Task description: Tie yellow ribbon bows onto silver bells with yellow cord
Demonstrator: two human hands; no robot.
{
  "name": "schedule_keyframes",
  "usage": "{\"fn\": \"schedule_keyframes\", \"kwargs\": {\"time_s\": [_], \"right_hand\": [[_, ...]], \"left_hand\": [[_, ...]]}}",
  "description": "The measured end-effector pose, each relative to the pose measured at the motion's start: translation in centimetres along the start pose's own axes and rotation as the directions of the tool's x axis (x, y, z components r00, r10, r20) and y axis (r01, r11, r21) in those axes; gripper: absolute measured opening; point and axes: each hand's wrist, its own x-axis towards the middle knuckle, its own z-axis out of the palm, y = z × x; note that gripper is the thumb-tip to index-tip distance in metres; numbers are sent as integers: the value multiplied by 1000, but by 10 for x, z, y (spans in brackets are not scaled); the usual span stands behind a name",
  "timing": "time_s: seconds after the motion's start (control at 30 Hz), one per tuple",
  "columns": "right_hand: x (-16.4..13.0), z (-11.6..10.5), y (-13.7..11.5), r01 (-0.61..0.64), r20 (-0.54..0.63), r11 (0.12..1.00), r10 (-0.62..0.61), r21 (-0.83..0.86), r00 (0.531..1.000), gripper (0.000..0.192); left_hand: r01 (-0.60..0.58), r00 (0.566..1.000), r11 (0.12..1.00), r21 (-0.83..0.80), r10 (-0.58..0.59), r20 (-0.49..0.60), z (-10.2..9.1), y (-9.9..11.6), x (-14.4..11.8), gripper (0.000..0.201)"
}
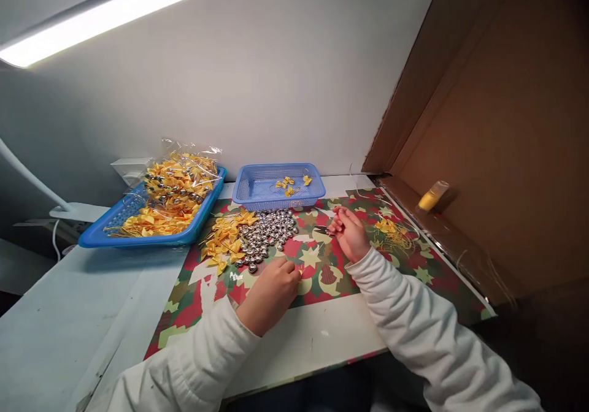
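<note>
My left hand is closed low over the patterned sheet. A speck of yellow shows at its fingertips, like a ribbon bow, mostly hidden by the fingers. To the right, my right hand is raised a little with its fingers curled in. Dark pointed blades of thread snips stick out from beneath those fingers. Beside my left hand lies a heap of small silver bells. Left of the bells is a pile of yellow ribbon bows with thin cords.
A blue basket at the left holds many yellow bows, bells and a clear plastic bag. A smaller blue basket at the back holds several bows. Yellow cord scraps lie right. A yellow-filled bottle stands by the cardboard wall.
</note>
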Motion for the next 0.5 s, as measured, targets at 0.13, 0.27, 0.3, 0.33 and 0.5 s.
{"fn": "schedule_keyframes", "kwargs": {"time_s": [0.13,0.27,0.3,0.33,0.5], "right_hand": [[10,13,12,-141,0,983,142,-119,990,22],[22,28,14,-295,22,915,313,-276,949,22],[25,32,14,-320,27,895,344,-310,939,22],[28,35,13,-336,30,878,367,-341,930,23],[41,49,15,-389,25,799,450,-459,893,20]], "left_hand": [[35,999,985,-170,-30,29,0,0,-3,11],[5,999,960,-278,-14,-32,-2,-2,-3,32],[-29,999,954,-299,21,-29,-2,-2,-2,27],[-64,998,945,-320,62,-19,-2,-3,-2,21],[-140,987,924,-356,160,29,1,-3,-1,18]]}}
